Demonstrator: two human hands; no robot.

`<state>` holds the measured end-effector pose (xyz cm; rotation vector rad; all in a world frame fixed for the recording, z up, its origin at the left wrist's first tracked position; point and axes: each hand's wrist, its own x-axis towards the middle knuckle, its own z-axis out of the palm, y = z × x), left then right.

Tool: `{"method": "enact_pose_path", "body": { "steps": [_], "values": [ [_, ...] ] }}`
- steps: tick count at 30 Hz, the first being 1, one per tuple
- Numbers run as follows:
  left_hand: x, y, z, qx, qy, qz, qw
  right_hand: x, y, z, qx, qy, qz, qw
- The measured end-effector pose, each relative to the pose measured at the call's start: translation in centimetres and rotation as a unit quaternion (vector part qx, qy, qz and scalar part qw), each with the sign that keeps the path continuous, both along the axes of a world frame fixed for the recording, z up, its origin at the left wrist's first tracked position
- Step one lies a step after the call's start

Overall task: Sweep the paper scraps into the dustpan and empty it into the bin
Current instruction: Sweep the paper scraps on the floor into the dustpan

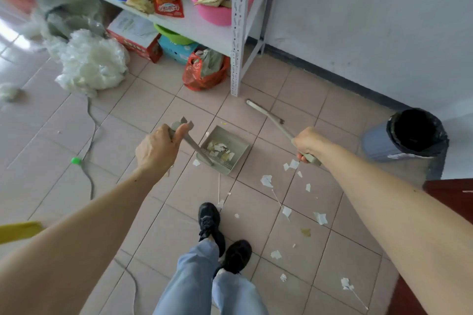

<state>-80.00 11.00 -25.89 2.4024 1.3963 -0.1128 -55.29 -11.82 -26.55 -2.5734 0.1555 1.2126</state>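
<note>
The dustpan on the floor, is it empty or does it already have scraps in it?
Partly filled: several white paper scraps lie inside the dustpan, while many remain on the tiles.

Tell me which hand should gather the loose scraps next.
Right. The right hand grips the broom, and most loose paper scraps lie on the tiles on that side. The left hand grips the dustpan handle, keeping the pan on the floor to receive them.

Pink tiled floor [158, 100]: dustpan [222, 151], scattered paper scraps [266, 180], bin [407, 135], red bag [202, 74], cable [89, 135].
</note>
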Motion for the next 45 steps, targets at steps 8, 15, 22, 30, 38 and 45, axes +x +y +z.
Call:
{"method": "enact_pose_path", "body": {
  "steps": [8,15,22,30,38,45],
  "values": [
    [-7.0,-0.5,-0.7,0.020,0.011,0.052,0.998,-4.7,3.0,-2.3,0.012,0.006,0.023,1.000],
    [-9.5,1.8,-1.2,0.008,0.025,0.057,0.998,-8.5,4.8,-2.1,0.011,0.038,0.069,0.997],
    [-10.4,3.2,-1.4,-0.026,0.026,0.029,0.999,-10.2,5.1,1.6,-0.006,0.108,0.155,0.982],
    [-11.8,4.7,-0.2,-0.029,0.002,0.030,0.999,-9.7,6.1,4.6,-0.006,0.070,0.124,0.990],
    [-13.7,6.2,-0.8,-0.026,0.035,0.002,0.999,-15.4,6.9,-1.0,-0.024,0.072,0.076,0.994],
    [-12.8,5.8,-1.1,-0.036,0.007,-0.002,0.999,-13.7,5.2,6.1,-0.010,0.113,0.159,0.981]
  ]
}}
